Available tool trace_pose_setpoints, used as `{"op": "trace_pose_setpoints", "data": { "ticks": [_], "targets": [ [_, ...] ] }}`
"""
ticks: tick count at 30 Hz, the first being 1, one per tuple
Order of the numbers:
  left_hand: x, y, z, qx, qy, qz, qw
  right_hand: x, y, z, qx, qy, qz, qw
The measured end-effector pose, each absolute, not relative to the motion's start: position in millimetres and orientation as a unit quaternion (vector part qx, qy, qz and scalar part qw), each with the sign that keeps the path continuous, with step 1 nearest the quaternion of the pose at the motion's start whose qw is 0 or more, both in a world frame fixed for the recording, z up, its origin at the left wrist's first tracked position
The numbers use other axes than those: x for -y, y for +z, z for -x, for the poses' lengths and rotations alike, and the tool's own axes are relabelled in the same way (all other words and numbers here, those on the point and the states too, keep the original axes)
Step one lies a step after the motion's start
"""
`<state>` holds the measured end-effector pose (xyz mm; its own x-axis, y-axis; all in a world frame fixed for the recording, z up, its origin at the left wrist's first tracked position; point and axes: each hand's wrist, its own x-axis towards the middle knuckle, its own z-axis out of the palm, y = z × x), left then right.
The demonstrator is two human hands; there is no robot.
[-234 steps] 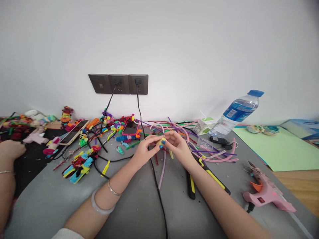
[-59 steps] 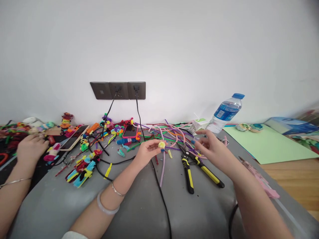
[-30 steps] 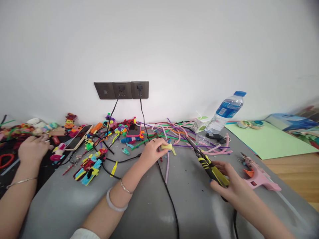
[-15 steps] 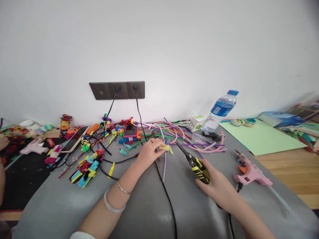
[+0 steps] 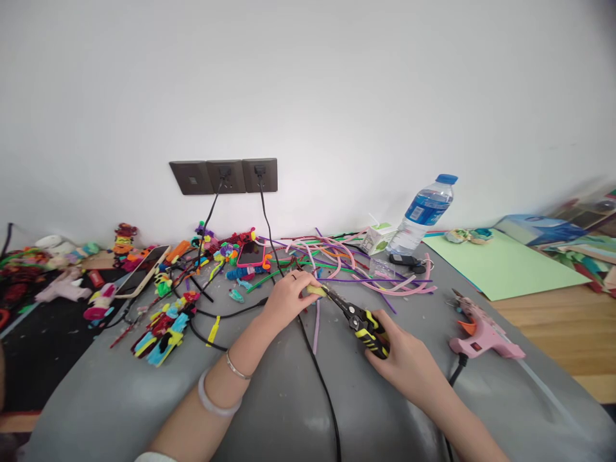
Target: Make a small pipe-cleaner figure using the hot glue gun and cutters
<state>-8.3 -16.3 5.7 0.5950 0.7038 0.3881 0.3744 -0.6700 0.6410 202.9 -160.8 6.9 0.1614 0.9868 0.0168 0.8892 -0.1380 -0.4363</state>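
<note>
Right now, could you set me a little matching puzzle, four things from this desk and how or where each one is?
1. Pliers
2. Yellow piece at the pliers' tips
3. Bottle
4. Large paper sheet

A. Held by the left hand
B. Pale green
C. Held by the right hand
D. Topped with a blue cap

Right pairs: 1-C, 2-A, 3-D, 4-B.

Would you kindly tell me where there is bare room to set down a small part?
Gray tabletop lies mostly bare between the left forearm and the black power cord, and between that cord and the right hand holding pliers. The pale green paper has a free near half. Along the wall it's crowded: pipe cleaners, pink-cased phone, drink carton, water bottle.
</note>
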Motion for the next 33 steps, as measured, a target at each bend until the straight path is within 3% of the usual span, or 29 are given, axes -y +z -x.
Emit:
{"op": "trace_pose_setpoints", "data": {
  "ticks": [17,33],
  "targets": [
    [15.0,3.4,9.4,-0.320,0.332,-0.856,0.234,155.6,3.4,-214.9,0.582,0.155,0.767,0.221],
    [16.6,8.6,9.6,-0.343,0.282,-0.859,0.255,158.3,5.5,-206.7,0.579,0.174,0.771,0.201]
  ]
}}
